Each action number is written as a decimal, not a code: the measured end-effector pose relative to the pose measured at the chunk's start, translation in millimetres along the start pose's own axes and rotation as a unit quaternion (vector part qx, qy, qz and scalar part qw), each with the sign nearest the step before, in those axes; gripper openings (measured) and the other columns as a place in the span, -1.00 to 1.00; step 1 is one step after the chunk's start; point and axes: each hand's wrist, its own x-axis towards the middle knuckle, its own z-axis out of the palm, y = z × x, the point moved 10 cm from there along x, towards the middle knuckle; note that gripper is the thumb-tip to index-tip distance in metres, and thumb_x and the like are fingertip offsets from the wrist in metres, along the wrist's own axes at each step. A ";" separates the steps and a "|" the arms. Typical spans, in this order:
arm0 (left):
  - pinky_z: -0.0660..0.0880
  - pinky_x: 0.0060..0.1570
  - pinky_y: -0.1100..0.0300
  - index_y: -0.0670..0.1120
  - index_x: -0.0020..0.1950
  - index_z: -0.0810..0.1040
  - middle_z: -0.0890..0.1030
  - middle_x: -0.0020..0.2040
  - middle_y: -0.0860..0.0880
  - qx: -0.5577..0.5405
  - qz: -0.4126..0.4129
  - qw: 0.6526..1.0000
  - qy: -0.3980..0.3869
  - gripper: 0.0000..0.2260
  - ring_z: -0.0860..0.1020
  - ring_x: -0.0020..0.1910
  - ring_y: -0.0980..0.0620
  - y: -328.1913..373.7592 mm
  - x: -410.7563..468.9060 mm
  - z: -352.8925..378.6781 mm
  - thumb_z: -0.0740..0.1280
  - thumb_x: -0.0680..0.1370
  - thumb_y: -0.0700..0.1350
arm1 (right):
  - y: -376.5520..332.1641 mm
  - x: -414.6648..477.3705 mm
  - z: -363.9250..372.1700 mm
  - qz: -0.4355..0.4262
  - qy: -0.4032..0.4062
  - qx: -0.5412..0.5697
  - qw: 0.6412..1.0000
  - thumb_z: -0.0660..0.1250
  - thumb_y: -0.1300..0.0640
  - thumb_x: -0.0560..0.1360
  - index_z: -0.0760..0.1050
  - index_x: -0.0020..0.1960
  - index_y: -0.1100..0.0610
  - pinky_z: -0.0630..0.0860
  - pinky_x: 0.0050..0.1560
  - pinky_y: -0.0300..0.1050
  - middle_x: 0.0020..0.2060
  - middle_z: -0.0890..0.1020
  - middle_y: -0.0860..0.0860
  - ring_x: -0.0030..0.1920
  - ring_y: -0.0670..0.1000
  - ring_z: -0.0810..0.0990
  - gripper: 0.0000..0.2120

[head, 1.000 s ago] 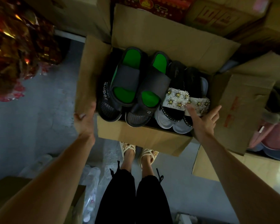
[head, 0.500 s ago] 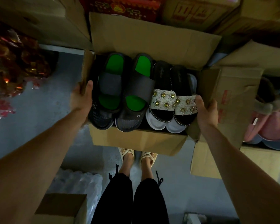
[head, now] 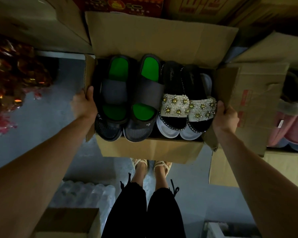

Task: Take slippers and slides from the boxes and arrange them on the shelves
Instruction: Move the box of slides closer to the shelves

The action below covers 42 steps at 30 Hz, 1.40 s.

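An open cardboard box (head: 150, 150) sits in front of me, held off the floor. Inside lie a pair of black slides with green insoles (head: 127, 93) on the left and a pair of black-and-white slides with beaded flower straps (head: 187, 105) on the right. My left hand (head: 83, 104) grips the box's left wall, thumb over the rim. My right hand (head: 224, 115) grips the right wall the same way. The box's flaps stand open.
More cardboard boxes (head: 258, 100) are stacked behind and to the right. Pink fluffy slippers (head: 286, 127) lie at far right. Shiny foil decorations (head: 12, 78) hang at left. A pack of bottles (head: 86, 194) and a small box (head: 69, 222) stand on the floor near my feet.
Both hands went from reaching beside the box to gripping its side walls. The box has shifted slightly and looks steadier and closer in view.
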 end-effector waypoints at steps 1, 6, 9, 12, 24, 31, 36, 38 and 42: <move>0.40 0.03 -0.03 -0.35 0.12 0.47 0.53 0.10 -0.35 0.007 0.006 1.000 0.006 -0.56 0.50 0.11 -0.29 0.9 -0.7 -2.1 0.07 0.64 0.03 | 0.0 -0.6 -1.9 0.000 0.007 -0.005 1.000 0.10 0.03 0.64 0.51 0.20 0.28 0.37 0.03 -0.03 0.13 0.57 0.29 0.15 0.27 0.50 -0.63; 0.27 0.15 0.06 -0.34 0.23 0.43 0.48 0.22 -0.33 0.028 0.019 0.999 0.012 -0.59 0.42 0.23 -0.26 -1.7 -11.5 -14.4 0.05 0.65 -0.02 | 3.6 -10.9 -14.9 0.005 0.019 -0.014 1.000 0.11 0.05 0.64 0.49 0.25 0.29 0.30 0.13 -0.08 0.19 0.54 0.30 0.23 0.26 0.44 -0.62; 0.32 0.23 -0.04 -0.35 0.23 0.42 0.46 0.23 -0.35 0.026 0.025 0.999 0.015 -0.56 0.41 0.24 -0.30 -21.5 -17.4 -22.8 0.05 0.64 0.01 | 13.4 -27.3 -21.4 0.028 0.017 -0.021 0.999 0.12 0.03 0.63 0.48 0.25 0.31 0.33 0.16 -0.03 0.20 0.53 0.31 0.22 0.29 0.45 -0.60; 0.32 0.24 -0.06 -0.33 0.22 0.43 0.46 0.23 -0.34 0.030 0.015 0.999 0.013 -0.56 0.41 0.24 -0.31 -40.5 -28.1 -35.9 0.05 0.64 0.03 | 13.1 -46.4 -30.8 0.032 0.015 -0.039 0.999 0.11 0.01 0.63 0.47 0.25 0.32 0.34 0.19 0.02 0.20 0.52 0.33 0.22 0.32 0.45 -0.58; 0.35 0.03 -0.07 -0.40 0.01 0.50 0.54 0.00 -0.43 0.012 0.044 0.997 0.059 -0.62 0.50 0.03 -0.36 -49.8 -132.2 -114.7 0.10 0.64 -0.08 | 19.9 -105.9 -88.1 -0.003 -0.028 -0.041 0.999 0.12 0.01 0.63 0.50 0.26 0.28 0.38 0.17 0.06 0.19 0.53 0.32 0.22 0.32 0.46 -0.60; 0.36 -0.01 -0.05 -0.43 -0.03 0.50 0.53 -0.04 -0.44 -0.070 -0.076 0.987 0.121 -0.57 0.49 0.02 -0.34 -112.7 -238.7 -157.0 0.11 0.64 -0.04 | -10.6 -132.8 -118.8 -0.076 -0.092 -0.050 0.992 0.12 -0.02 0.62 0.42 0.35 0.26 0.33 0.25 0.01 0.30 0.47 0.27 0.31 0.28 0.40 -0.56; 0.39 -0.07 -0.10 -0.46 -0.13 0.48 0.52 -0.14 -0.46 -0.114 -0.148 0.968 0.168 -0.57 0.52 -0.07 -0.36 -164.5 -324.7 -193.4 0.14 0.62 -0.07 | -55.6 -176.6 -128.4 -0.163 -0.129 -0.101 0.973 0.13 -0.03 0.62 0.40 0.34 0.30 0.30 0.29 0.03 0.31 0.44 0.29 0.33 0.28 0.38 -0.54; 0.39 -0.09 -0.08 -0.46 -0.12 0.48 0.52 -0.12 -0.47 -0.128 -0.173 0.960 0.178 -0.58 0.51 -0.07 -0.39 -181.9 -356.0 -208.4 0.15 0.62 -0.08 | -79.1 -199.3 -131.6 -0.207 -0.141 -0.138 0.958 0.11 -0.03 0.62 0.41 0.33 0.29 0.30 0.29 0.03 0.31 0.44 0.29 0.33 0.28 0.38 -0.55; 0.46 -0.04 -0.08 -0.39 0.06 0.52 0.56 -0.03 -0.41 -0.169 -0.233 0.941 0.179 -0.60 0.54 -0.04 -0.36 -226.2 -411.7 -238.0 0.13 0.63 -0.04 | -128.8 -260.5 -130.4 -0.302 -0.163 -0.219 0.914 0.06 -0.02 0.64 0.35 0.38 0.30 0.23 0.35 -0.01 0.38 0.37 0.26 0.38 0.24 0.33 -0.52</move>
